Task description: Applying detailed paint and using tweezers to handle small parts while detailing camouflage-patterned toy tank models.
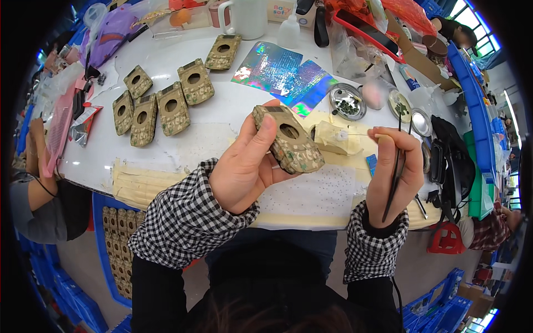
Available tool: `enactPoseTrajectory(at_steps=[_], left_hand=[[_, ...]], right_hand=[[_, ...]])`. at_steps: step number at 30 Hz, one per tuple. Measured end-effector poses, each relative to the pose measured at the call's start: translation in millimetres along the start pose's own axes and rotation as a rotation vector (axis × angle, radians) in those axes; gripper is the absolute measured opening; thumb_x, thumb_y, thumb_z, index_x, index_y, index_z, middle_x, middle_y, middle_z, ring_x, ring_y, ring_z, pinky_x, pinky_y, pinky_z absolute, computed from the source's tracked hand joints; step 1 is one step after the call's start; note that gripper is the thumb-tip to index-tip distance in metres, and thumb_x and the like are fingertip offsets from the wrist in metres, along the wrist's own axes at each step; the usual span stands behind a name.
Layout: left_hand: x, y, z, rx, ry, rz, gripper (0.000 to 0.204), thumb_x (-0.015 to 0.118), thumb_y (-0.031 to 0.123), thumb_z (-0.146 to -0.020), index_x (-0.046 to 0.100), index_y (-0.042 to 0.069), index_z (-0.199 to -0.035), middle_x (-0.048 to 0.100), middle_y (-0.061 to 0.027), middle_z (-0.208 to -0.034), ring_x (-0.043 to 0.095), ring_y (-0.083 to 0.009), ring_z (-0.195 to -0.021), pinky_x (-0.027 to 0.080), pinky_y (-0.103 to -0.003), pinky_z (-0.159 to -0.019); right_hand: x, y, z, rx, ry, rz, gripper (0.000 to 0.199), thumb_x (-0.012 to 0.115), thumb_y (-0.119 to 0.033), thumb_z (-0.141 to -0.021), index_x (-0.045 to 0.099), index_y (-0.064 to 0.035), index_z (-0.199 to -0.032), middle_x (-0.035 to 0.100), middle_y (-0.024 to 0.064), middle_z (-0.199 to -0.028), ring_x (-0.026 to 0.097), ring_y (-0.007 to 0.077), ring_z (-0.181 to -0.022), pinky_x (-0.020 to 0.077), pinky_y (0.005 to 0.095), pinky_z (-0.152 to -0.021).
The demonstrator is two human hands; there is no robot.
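Observation:
My left hand (pixel 241 166) grips a camouflage toy tank hull (pixel 288 145), tilted, with a round hole in its top. Pinched between the thumb and forefinger of my right hand (pixel 397 161) is a thin needle-like rod (pixel 358 134). Black tweezers (pixel 394 186) also rest in that hand, their points upward. The rod's far end is over a small tape-wrapped block (pixel 336 139); whether they touch I cannot tell. Behind it, a round metal tin (pixel 347 101) contains small dark green pieces. More camouflage hulls (pixel 173 108) stand on the table to the left.
Shiny holographic sheets (pixel 283 75) lie mid-table. A white pitcher (pixel 247 19), a squeeze bottle (pixel 288 32) and a red-cased phone (pixel 369 36) are at the back. A black bag (pixel 452 152) sits right. Below the table's left edge, a blue crate (pixel 100 222) holds many hulls.

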State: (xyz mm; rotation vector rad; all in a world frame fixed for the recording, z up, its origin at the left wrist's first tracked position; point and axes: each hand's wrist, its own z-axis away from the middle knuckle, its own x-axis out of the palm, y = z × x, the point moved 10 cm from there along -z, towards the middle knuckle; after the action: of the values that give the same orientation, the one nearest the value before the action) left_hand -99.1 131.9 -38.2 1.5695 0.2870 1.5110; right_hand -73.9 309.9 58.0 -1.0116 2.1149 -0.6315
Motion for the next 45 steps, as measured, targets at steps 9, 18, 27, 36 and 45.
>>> enactPoseTrajectory(at_steps=[9,18,27,36,45], left_hand=[[-7,7,-1,0.052,0.054,-0.026,0.048,0.031,0.045,-0.098,0.027,0.016,-0.136,0.045,-0.0096,-0.126,0.052,-0.0297,-0.116,0.050,-0.038,-0.093],[-16,16,2,0.095,0.102,-0.041,0.049,0.033,0.045,-0.098,0.029,0.015,-0.137,0.046,-0.0079,-0.127,0.054,-0.0199,-0.112,0.049,-0.034,-0.091],[-16,19,3,0.118,0.090,-0.006,0.048,0.034,0.045,-0.098,0.032,0.016,-0.136,0.048,-0.0059,-0.126,0.054,-0.0171,-0.111,0.048,-0.033,-0.091],[-16,19,4,0.138,0.090,-0.022,0.050,0.033,0.045,-0.098,0.031,0.015,-0.138,0.048,-0.0066,-0.127,0.054,-0.0179,-0.112,0.049,-0.032,-0.091],[-15,19,5,0.136,0.074,-0.039,0.050,0.032,0.045,-0.098,0.031,0.014,-0.138,0.048,-0.0074,-0.127,0.054,-0.0186,-0.113,0.050,-0.033,-0.091]], right_hand=[[24,-3,-1,-0.228,-0.083,0.318,0.016,0.070,0.000,-0.075,0.062,-0.0013,-0.089,0.061,0.0134,-0.083,0.060,0.0285,-0.077,0.0475,0.0308,-0.067],[11,3,37,0.098,-0.270,-0.069,0.073,0.034,-0.060,-0.092,0.042,0.0056,-0.122,0.061,0.0195,-0.103,0.057,0.0243,-0.102,0.0372,0.0363,-0.094],[41,0,61,0.114,-0.493,-0.276,0.020,0.070,0.000,-0.075,0.065,0.0027,-0.094,0.066,0.0121,-0.085,0.061,0.0231,-0.086,0.0467,0.0310,-0.078],[49,27,86,0.359,-0.396,-0.421,0.011,0.070,-0.001,-0.075,0.065,0.0013,-0.085,0.062,0.0100,-0.084,0.059,0.0225,-0.081,0.0462,0.0292,-0.074],[53,2,77,0.010,-0.519,-0.285,0.020,0.074,0.000,-0.070,0.062,-0.0004,-0.086,0.065,0.0101,-0.085,0.060,0.0240,-0.083,0.0468,0.0307,-0.070]])
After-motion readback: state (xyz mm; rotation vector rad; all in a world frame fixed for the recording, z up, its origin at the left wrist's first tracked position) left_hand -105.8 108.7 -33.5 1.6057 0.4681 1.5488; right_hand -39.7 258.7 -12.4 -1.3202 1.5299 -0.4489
